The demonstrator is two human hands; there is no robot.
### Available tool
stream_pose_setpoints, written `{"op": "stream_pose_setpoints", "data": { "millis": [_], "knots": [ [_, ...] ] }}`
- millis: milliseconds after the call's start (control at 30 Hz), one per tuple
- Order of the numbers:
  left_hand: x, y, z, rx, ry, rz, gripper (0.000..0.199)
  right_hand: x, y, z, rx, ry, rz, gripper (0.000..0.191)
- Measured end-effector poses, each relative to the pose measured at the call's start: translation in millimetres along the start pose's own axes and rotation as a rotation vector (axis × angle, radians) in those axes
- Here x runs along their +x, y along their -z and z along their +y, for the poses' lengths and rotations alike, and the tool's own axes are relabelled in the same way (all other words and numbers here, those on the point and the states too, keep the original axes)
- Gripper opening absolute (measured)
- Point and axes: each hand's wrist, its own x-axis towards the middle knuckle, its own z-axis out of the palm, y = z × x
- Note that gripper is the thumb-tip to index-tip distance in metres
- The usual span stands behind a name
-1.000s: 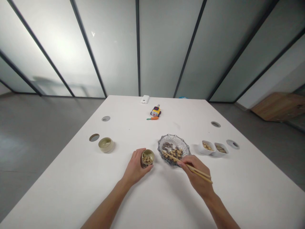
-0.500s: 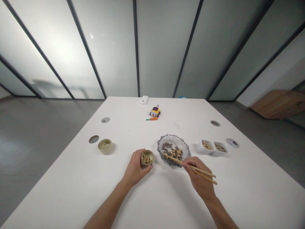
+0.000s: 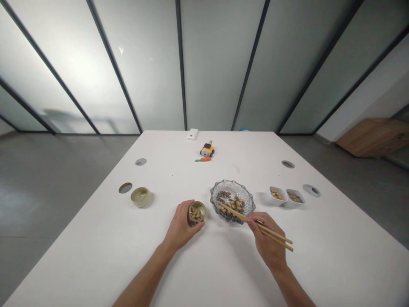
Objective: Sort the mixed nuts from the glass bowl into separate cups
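My left hand [image 3: 182, 222] is wrapped round a small olive-green cup [image 3: 197, 205] with several pale nuts [image 3: 196, 214] in it. The cup leans a little towards me. My right hand [image 3: 269, 238] grips a pair of wooden chopsticks [image 3: 275, 237], their tips inside a clear scalloped glass bowl [image 3: 248, 198]. In that bowl lies a mix of dark beans [image 3: 223, 194] and tan nuts [image 3: 238, 203]. Whether the tips pinch a piece is too small to tell.
A second olive-green cup [image 3: 141, 197] stands to the left. Two joined white dishes [image 3: 285, 204] with nuts and flat pieces sit at the right. Farther back are a toy car [image 3: 207, 149], a toy carrot [image 3: 203, 159] and a white device [image 3: 192, 134]. The table [image 3: 204, 273] has round holes.
The chopsticks have tilted slightly, their rear ends lower and their tips a little higher and left over the bowl. My left hand and its cup hold nearly still.
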Motion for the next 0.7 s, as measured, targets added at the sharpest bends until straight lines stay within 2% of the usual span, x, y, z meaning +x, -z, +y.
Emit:
{"op": "stream_pose_setpoints", "data": {
  "millis": [133, 233, 300, 467, 633, 700],
  "knots": [
    [0.0, -0.4, 0.8, 0.005, 0.007, -0.002, 0.064, 0.5, 2.1, 1.6, 0.015, -0.016, 0.095, 0.020],
    [0.2, -0.4, 1.8, 0.007, 0.006, -0.006, 0.063, -0.1, 0.8, -8.3, 0.077, 0.000, 0.153, 0.015],
    [0.2, -0.4, 2.2, 0.008, 0.004, -0.009, 0.062, -3.0, -2.6, -18.4, 0.125, 0.026, 0.142, 0.014],
    [-0.5, -0.4, 1.9, 0.013, -0.005, -0.014, 0.064, -14.3, -9.1, -32.8, 0.152, 0.108, -0.007, 0.011],
    [-0.9, 0.2, 2.0, 0.022, -0.015, -0.009, 0.063, -9.3, -0.7, -23.4, 0.009, 0.151, 0.077, 0.011],
    [-0.9, 0.0, 1.4, 0.023, -0.018, -0.008, 0.063, -5.3, 3.0, -19.6, -0.075, 0.160, 0.066, 0.015]
  ]
}}
